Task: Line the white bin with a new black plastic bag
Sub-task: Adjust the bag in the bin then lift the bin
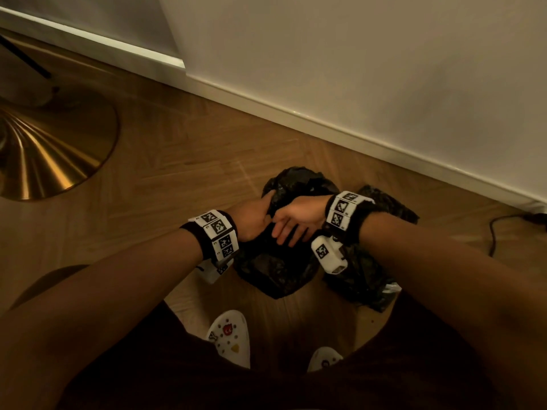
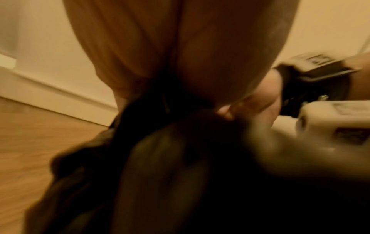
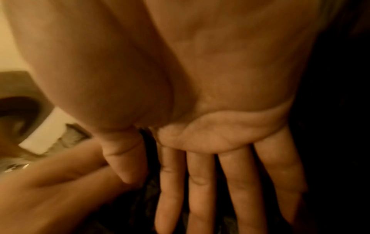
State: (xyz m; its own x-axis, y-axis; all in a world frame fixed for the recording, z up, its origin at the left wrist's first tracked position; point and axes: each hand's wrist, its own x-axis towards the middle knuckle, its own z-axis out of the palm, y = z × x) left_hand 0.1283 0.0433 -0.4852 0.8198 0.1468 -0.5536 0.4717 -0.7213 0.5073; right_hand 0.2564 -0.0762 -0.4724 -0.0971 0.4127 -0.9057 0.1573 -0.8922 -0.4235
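Note:
Crumpled black plastic bag [image 1: 275, 261] hangs bunched over the wood floor, below both hands. My left hand [image 1: 254, 216] grips its gathered top in a fist; the left wrist view shows black plastic [image 2: 180, 158] spilling from under the palm [image 2: 170, 55]. My right hand [image 1: 293, 223] meets it from the right. Its fingers [image 3: 200, 174] are straight, and the thumb pinches a dark strip of the bag [image 3: 149, 142] against the forefinger. More black plastic [image 1: 370, 276] lies to the right. No white bin is in view.
A brass lamp base [image 1: 50, 149] stands at the left. A white skirting board [image 1: 325, 125] and wall run behind the bag. A black cable [image 1: 497, 229] trails at the right. My feet in white clogs [image 1: 231, 335] stand just in front of the bag.

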